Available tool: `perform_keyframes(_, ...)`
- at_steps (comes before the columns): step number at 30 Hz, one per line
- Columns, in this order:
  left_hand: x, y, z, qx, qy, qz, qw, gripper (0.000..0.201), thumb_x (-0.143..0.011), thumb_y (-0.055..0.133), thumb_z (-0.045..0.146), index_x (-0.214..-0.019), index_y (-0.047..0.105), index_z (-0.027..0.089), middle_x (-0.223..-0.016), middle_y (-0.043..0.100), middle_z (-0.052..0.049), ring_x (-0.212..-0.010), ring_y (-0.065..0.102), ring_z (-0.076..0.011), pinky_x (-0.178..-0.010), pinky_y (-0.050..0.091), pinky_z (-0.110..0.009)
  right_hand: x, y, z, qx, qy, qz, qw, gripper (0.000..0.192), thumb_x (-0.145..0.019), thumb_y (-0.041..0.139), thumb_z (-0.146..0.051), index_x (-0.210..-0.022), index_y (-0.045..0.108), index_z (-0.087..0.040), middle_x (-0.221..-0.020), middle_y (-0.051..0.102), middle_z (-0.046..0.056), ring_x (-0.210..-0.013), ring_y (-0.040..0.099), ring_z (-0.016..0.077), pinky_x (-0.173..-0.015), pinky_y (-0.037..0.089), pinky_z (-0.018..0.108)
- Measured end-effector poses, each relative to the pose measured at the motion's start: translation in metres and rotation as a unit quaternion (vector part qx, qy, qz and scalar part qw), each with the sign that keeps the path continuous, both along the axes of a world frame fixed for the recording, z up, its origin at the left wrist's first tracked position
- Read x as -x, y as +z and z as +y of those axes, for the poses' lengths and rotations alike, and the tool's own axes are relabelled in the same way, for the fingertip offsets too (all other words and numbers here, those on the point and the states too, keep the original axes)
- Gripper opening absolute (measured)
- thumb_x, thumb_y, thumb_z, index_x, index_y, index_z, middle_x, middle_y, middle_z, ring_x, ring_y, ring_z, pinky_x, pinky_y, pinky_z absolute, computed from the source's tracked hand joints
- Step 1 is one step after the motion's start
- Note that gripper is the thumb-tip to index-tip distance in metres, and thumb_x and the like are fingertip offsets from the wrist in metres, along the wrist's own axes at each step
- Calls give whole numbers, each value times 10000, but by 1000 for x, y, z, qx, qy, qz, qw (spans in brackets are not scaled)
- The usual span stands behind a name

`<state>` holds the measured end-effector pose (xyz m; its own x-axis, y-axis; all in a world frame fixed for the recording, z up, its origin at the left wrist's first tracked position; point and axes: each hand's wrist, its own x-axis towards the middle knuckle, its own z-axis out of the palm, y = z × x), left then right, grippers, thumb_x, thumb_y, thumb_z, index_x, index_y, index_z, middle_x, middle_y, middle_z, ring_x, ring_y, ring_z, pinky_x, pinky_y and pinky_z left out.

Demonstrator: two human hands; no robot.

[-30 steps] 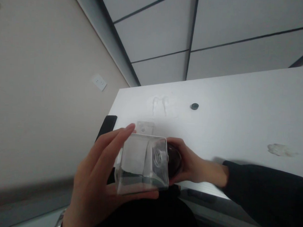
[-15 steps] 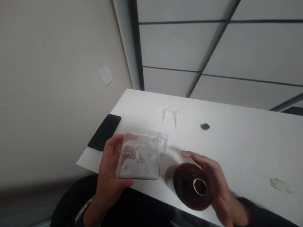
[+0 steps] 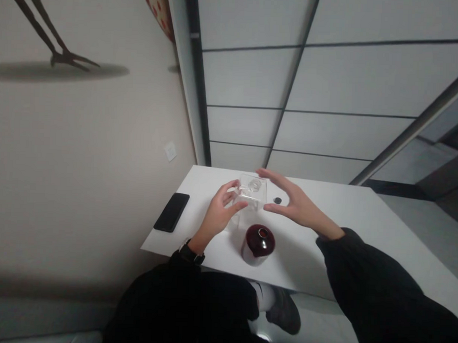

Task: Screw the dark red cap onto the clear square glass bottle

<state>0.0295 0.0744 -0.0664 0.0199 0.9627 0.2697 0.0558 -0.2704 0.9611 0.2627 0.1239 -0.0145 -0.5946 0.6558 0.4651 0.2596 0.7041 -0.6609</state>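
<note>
A clear square plastic box (image 3: 253,193) is held up just above the white table (image 3: 324,245) by my left hand (image 3: 220,211), whose fingers curl around its left side. My right hand (image 3: 291,202) hovers at the box's right side with fingers spread; whether it touches the box I cannot tell. A dark red round vase (image 3: 258,243) with a small neck stands upright on the table below the box, nearer to me, touched by neither hand.
A black phone (image 3: 171,212) lies flat near the table's left edge. A small dark round cap (image 3: 277,200) sits behind the box. A beige wall with a socket (image 3: 170,151) is at left, grey panels behind.
My right hand has let go of the red vase, which now stands on the table, and has risen to the box. The camera has pulled back and up.
</note>
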Motion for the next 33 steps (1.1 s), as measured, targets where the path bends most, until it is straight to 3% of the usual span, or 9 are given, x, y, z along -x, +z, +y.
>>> perform_keyframes(2, -4, 3, 11, -10, -11, 21, 1000, 746, -908, 749, 538, -1497, 495, 158, -1558, 556, -219, -1376, 613, -362, -1174, 479, -504, 8, 3, 6, 4, 20, -4, 1000, 713, -876, 797, -552, -1497, 577, -280, -1543, 604, 133, -1424, 569, 345, -1214, 421, 597)
perform_keyframes(4, 1, 1, 14, -20, -15, 57, 998, 706, -914, 752, 507, -1490, 521, 172, -1573, 553, -199, -1411, 583, -354, -1211, 436, -508, 10, -8, 10, 20, 10, 26, 999, 680, -894, 780, -525, -1486, 587, -251, -1501, 627, 150, -1369, 612, 324, -1165, 483, 565)
perform_keyframes(8, 28, -16, 0, -9, 4, 147, 989, 679, -886, 779, 467, -1474, 563, 206, -1577, 561, -155, -1528, 439, -349, -1314, 232, -565, 0, -56, 19, 50, -68, 64, 994, 689, -885, 783, -513, -1483, 578, -240, -1503, 612, 158, -1345, 619, 303, -1164, 484, 552)
perform_keyframes(12, 47, -42, -6, 29, -18, 206, 978, 690, -806, 844, 423, -1416, 623, 189, -1504, 610, -169, -1450, 524, -372, -1276, 318, -579, -10, -114, 23, 95, -77, 44, 992, 596, -868, 787, -484, -1387, 644, -228, -1388, 683, 152, -1250, 675, 301, -1096, 542, 558)
perform_keyframes(15, 48, -52, 2, 38, -35, 224, 973, 625, -823, 830, 370, -1401, 644, 225, -1466, 631, -136, -1408, 560, -345, -1251, 378, -537, -8, -138, 21, 112, -57, 33, 991, 564, -864, 800, -446, -1369, 658, -238, -1405, 679, 146, -1313, 644, 313, -1133, 514, 570)
perform_keyframes(21, 44, -54, 19, 57, -52, 234, 969, 668, -903, 757, 395, -1515, 540, 242, -1572, 534, -154, -1450, 509, -361, -1213, 424, -542, -3, -141, 22, 103, -3, 18, 995, 568, -884, 800, -419, -1405, 628, -271, -1437, 656, 137, -1355, 625, 336, -1157, 488, 609)
perform_keyframes(28, 44, -60, 23, 20, -56, 275, 960, 735, -944, 710, 487, -1576, 434, 234, -1677, 415, -167, -1567, 376, -355, -1304, 283, -560, -5, -145, 24, 92, -1, 10, 996, 605, -877, 822, -431, -1422, 595, -301, -1450, 637, 137, -1370, 612, 360, -1172, 462, 654)
perform_keyframes(30, 55, -57, 20, -11, -13, 300, 954, 775, -965, 668, 533, -1608, 372, 219, -1726, 326, -174, -1613, 292, -342, -1324, 240, -539, -6, -146, 23, 96, 5, 0, 995, 693, -847, 851, -455, -1457, 557, -306, -1491, 606, 146, -1408, 579, 380, -1195, 429, 676)
perform_keyframes(33, 87, -50, 10, -21, 155, 383, 910, 693, -1009, 583, 514, -1581, 394, 171, -1666, 408, -196, -1573, 358, -340, -1302, 277, -537, -10, -147, 22, 123, 13, -22, 992, 931, -796, 891, -465, -1574, 402, -315, -1612, 487, 168, -1515, 456, 417, -1244, 348, 705)
